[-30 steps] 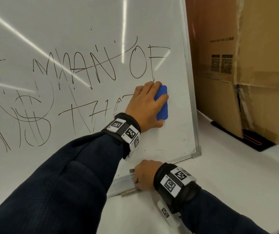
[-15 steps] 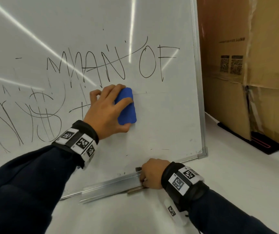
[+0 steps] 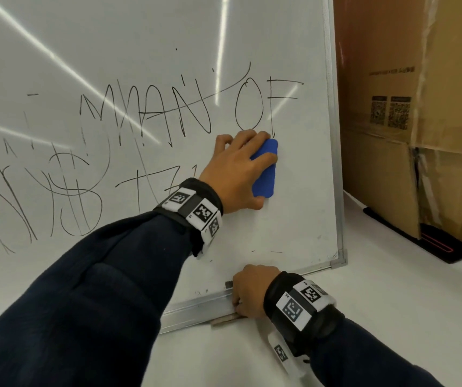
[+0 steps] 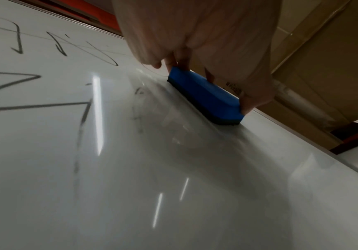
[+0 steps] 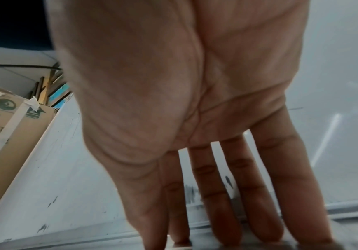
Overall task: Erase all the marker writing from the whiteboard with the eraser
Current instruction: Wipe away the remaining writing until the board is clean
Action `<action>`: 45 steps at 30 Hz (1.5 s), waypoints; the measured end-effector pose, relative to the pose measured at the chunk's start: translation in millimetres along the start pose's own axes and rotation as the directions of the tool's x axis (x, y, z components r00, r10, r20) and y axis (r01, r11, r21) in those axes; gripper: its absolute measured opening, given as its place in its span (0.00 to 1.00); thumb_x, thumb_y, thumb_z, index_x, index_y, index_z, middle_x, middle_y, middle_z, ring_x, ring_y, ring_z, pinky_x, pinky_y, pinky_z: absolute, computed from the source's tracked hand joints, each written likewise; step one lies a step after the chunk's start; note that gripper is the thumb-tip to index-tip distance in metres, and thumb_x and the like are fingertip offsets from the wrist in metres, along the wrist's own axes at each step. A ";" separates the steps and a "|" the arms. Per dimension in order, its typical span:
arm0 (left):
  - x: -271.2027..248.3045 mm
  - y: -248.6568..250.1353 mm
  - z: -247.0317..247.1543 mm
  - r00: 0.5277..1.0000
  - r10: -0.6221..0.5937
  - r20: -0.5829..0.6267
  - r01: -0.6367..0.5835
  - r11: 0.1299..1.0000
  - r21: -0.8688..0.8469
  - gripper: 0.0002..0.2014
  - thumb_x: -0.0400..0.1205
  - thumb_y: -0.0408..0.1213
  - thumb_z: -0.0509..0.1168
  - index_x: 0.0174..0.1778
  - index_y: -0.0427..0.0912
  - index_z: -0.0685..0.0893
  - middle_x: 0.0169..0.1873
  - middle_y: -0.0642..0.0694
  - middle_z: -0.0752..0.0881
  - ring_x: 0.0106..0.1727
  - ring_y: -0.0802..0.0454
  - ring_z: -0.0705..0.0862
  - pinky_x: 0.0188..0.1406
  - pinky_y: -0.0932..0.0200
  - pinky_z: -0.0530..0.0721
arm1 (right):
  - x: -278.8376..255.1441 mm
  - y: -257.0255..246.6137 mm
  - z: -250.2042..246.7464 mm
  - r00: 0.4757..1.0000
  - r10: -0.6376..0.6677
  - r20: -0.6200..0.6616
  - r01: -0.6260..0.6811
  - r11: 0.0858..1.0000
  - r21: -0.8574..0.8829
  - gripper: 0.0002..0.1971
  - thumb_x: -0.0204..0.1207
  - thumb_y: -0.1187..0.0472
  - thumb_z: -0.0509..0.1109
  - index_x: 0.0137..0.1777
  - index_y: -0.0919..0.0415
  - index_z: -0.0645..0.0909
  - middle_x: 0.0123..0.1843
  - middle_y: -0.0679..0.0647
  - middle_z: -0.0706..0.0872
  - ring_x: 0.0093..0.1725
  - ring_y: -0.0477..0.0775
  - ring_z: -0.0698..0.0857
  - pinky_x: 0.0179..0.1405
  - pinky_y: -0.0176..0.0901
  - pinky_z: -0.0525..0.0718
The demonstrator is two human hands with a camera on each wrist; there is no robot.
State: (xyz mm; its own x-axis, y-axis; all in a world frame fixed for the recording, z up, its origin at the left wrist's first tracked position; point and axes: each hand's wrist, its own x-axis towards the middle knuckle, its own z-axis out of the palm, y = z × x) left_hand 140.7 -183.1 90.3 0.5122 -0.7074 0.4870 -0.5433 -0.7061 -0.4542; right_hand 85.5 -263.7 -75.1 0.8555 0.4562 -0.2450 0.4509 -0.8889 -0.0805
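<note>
The left hand has its grip closed around the blue eraser, fingers over the top end and thumb under the bottom end, pressing its dark felt face flat against the whiteboard just below the "OF". The right hand rests with straight, slightly spread fingers on the aluminium tray along the board's bottom edge, holding nothing. Black marker writing reads "MAN OF" above, with "T7" and scrawls lower left. The board stands on a white bench. Cardboard boxes to the right carry two QR codes.
</note>
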 end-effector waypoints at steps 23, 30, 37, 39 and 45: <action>2.3 -18.5 -18.7 0.956 0.188 0.226 -0.204 0.977 0.053 0.44 0.61 0.53 0.78 0.75 0.51 0.70 0.82 0.49 0.62 0.83 0.46 0.58 0.73 0.36 0.62 | -10.9 -1.4 -5.4 1.000 -0.002 0.009 0.002 1.000 -0.007 0.08 0.76 0.53 0.71 0.51 0.55 0.84 0.46 0.52 0.85 0.42 0.56 0.85 0.48 0.51 0.89; 28.2 -2.9 -16.0 0.935 0.249 0.253 -0.275 0.959 0.073 0.45 0.61 0.50 0.79 0.76 0.50 0.71 0.83 0.48 0.61 0.84 0.46 0.56 0.74 0.36 0.62 | -13.5 -1.4 -5.7 0.999 -0.026 -0.025 0.026 1.000 0.002 0.06 0.77 0.53 0.70 0.44 0.51 0.76 0.45 0.52 0.80 0.38 0.56 0.81 0.43 0.47 0.86; -26.3 -26.9 -17.2 0.993 0.039 0.113 -0.049 0.995 0.084 0.43 0.60 0.54 0.76 0.73 0.53 0.71 0.81 0.48 0.63 0.81 0.45 0.62 0.67 0.36 0.61 | -15.9 0.3 -6.3 1.000 -0.017 0.007 0.017 1.000 -0.006 0.09 0.76 0.53 0.69 0.52 0.54 0.85 0.44 0.51 0.81 0.39 0.56 0.82 0.47 0.51 0.89; -54.7 -44.5 -21.4 0.996 -0.043 0.081 0.037 0.997 0.072 0.43 0.60 0.55 0.76 0.74 0.53 0.72 0.81 0.47 0.64 0.80 0.44 0.63 0.68 0.35 0.61 | -15.8 0.4 -5.5 1.000 -0.016 -0.006 0.016 1.000 -0.009 0.11 0.76 0.53 0.68 0.53 0.55 0.86 0.44 0.52 0.82 0.39 0.57 0.83 0.45 0.50 0.88; -117.3 -74.3 -28.4 0.977 -0.212 -0.017 0.212 0.977 0.033 0.41 0.61 0.53 0.78 0.72 0.50 0.76 0.78 0.45 0.68 0.77 0.42 0.67 0.65 0.36 0.62 | -16.5 0.0 -3.9 1.000 -0.003 -0.010 0.003 1.000 0.022 0.13 0.77 0.52 0.67 0.55 0.55 0.87 0.47 0.54 0.86 0.43 0.59 0.87 0.48 0.52 0.89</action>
State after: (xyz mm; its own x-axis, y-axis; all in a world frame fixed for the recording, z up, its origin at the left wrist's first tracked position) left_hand 102.0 -46.7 88.1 0.6047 -0.5410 0.5845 -0.3996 -0.8409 -0.3649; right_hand 72.4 -271.1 -67.2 0.8568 0.4589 -0.2353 0.4477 -0.8883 -0.1023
